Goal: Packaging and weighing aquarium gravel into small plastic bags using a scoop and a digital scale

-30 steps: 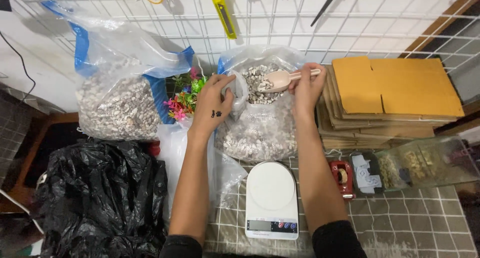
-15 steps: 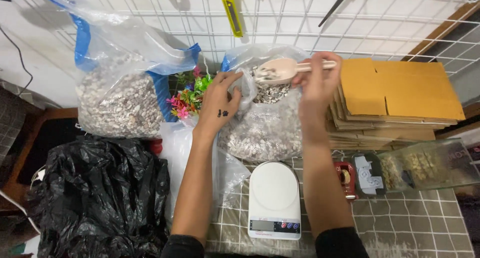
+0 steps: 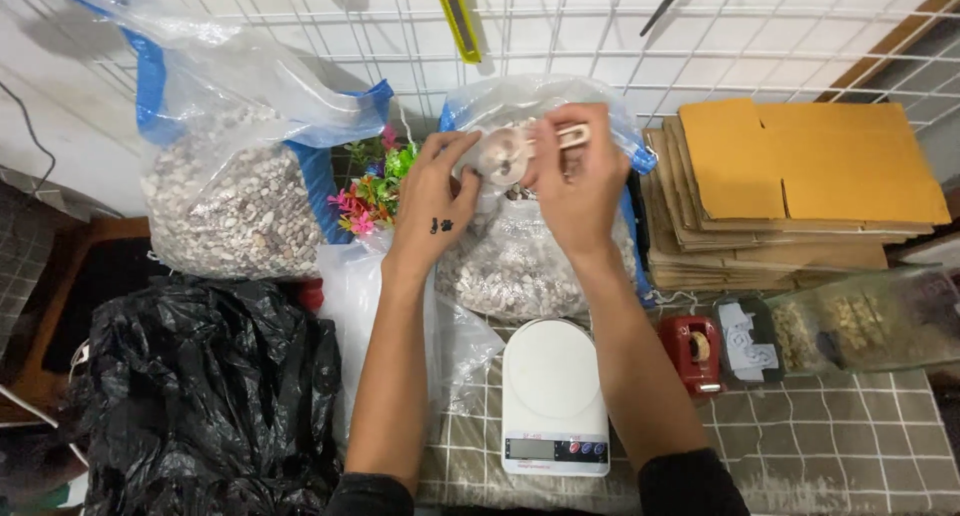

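**Scoop held over the open bag**

Gripping the wooden scoop [image 3: 510,151] in my right hand [image 3: 572,191], I pinch the bag [image 3: 520,266] mouth with my left hand [image 3: 432,208]. Both sit at twelve o'clock from the scale [image 3: 553,396]. Best keep the scoop level and the mouth wide.

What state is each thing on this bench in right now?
Scoop: loaded with pebbles, held by right hand.
Middle pebble bag: open, mouth held by left hand.
Left pebble bag: open, part full.
Scale: pan bare.
Black bag: crumpled.
Cardboard: flat, stacked.
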